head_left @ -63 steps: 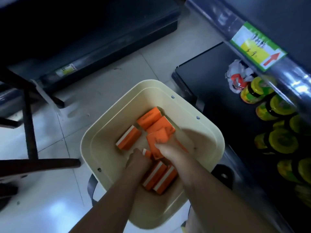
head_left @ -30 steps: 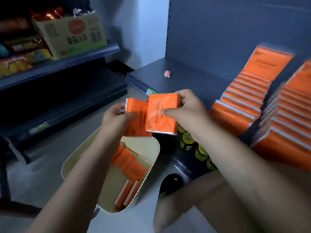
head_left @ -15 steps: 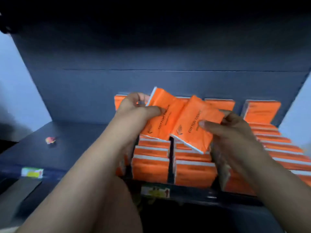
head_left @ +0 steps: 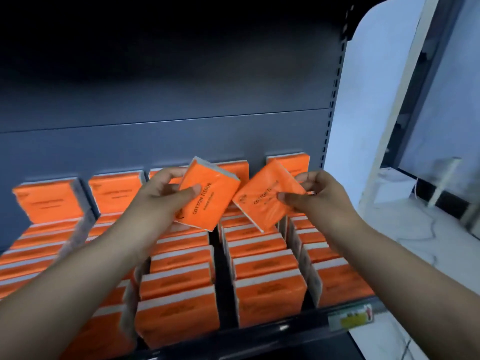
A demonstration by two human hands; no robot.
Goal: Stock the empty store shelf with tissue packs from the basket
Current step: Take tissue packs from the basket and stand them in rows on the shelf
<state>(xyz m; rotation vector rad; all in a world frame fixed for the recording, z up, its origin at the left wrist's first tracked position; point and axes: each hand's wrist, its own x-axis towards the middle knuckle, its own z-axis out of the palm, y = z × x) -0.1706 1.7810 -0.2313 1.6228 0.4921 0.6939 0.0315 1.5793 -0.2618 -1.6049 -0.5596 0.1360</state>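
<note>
The far-left rows of orange plastic-wrapped tissue packs [head_left: 49,201] stand on edge on the dark grey metal shelf [head_left: 155,141], filed from the back panel to the front rail.

Two seconds ago both hands were down in the cream basket on the floor. A second ago they had lifted a pack each, and half a second ago the two packs overlapped in front of the middle rows. Now they have drawn apart and no longer touch.

The left hand [head_left: 161,196] holds an orange pack printed "COTTON TISSUE" [head_left: 210,201] above the third row from the left. Its fingers [head_left: 191,190] pinch the pack's left edge, thumb on the printed face and the others behind. The pack is tilted, its top corner leaning right.

The second orange tissue pack [head_left: 265,201] hangs over the next row to the right, tilted the other way. The right hand [head_left: 319,201] pinches it at its right corner with its fingers [head_left: 285,196].

The basket is out of view. The carry looks finished, and each pack seems lined up with a row of its own for placing. The rows appear nearly full, and which slot each pack is meant for cannot be told.

A yellow-green price label [head_left: 350,319] sits on the front rail at the right.
</note>
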